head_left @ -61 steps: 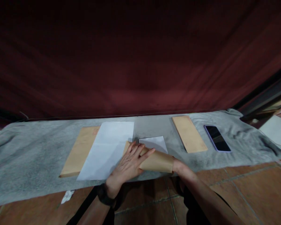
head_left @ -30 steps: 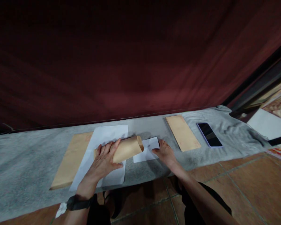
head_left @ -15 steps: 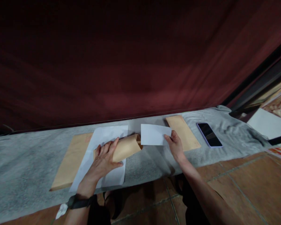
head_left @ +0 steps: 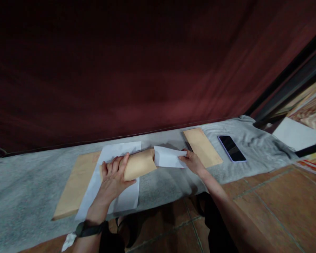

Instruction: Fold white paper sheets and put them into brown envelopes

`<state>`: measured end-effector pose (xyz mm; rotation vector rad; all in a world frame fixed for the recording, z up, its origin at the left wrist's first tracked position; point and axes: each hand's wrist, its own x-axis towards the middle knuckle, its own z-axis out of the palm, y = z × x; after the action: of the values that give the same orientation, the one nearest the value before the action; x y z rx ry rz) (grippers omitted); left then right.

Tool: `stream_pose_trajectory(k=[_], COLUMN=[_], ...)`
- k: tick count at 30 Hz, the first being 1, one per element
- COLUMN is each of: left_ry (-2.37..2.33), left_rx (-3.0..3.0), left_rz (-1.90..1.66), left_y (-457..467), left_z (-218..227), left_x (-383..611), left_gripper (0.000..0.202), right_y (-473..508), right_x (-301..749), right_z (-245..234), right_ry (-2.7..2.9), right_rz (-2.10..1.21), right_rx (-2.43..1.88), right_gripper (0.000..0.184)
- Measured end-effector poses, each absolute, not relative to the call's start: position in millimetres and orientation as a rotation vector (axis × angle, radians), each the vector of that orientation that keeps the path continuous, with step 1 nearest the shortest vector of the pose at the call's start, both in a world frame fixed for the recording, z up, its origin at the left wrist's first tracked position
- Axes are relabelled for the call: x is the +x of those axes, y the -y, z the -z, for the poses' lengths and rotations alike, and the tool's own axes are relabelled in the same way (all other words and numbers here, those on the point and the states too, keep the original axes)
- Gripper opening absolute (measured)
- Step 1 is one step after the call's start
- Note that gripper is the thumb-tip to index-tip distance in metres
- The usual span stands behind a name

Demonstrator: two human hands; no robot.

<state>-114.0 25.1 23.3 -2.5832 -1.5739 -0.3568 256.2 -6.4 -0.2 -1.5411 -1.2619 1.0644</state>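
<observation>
My left hand (head_left: 115, 177) grips a tan paper envelope (head_left: 139, 164) from its left end, squeezing it so that its mouth gapes to the right. A folded white paper (head_left: 168, 157) is pinched between the thumb and fingers of my right hand (head_left: 191, 162). The paper's left end is at the envelope's mouth; how far inside it reaches, I cannot tell. Under the envelope and my left hand lie white sheets (head_left: 130, 196). Left of them rests a stack of tan envelopes (head_left: 73, 186), and another tan envelope stack (head_left: 204, 147) lies just beyond my right hand.
A phone (head_left: 232, 148) lies on the grey cloth (head_left: 171, 189) at the right. Dark red fabric (head_left: 147, 88) rises behind the narrow covered surface. Brown floor tiles (head_left: 268, 196) show below its front edge. A white board (head_left: 296, 133) stands at the far right.
My right hand has moved left and slightly down, bringing the folded paper to the envelope's mouth. My left hand keeps its hold on the envelope. The view has shifted slightly.
</observation>
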Motion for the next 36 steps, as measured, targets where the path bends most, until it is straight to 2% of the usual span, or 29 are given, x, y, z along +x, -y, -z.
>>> stream_pose_trajectory(k=[6, 9, 14, 19, 25, 36], left_ry=[1.535, 1.533, 1.508, 1.429, 1.408, 1.344], left_rx=[-2.591, -2.608, -2.631, -2.699, -2.772, -2.873], left_rz=[0.327, 0.314, 0.326, 0.375, 0.421, 0.395], left_y=[-25, -25, -26, -24, -20, -19], left_z=[-25, -26, -27, -23, -19, -17], left_x=[-109, -107, -105, -95, -73, -64], left_gripper=[0.106, 0.107, 0.106, 0.109, 0.113, 0.112], right_y=[6, 9, 9, 8, 12, 12], right_x=[264, 265, 263, 242, 204, 190], right_z=[-5, -5, -3, 0, 5, 11], right_ry=[1.168, 1.253, 1.358, 1.352, 1.4, 1.08], right_rz=[-1.278, -1.311, -1.242, -1.198, -0.886, -1.392], right_rx=[-1.46, -1.5, -1.569, -1.538, -1.574, -1.325], right_gripper=[0.027, 0.021, 0.012, 0.015, 0.023, 0.034])
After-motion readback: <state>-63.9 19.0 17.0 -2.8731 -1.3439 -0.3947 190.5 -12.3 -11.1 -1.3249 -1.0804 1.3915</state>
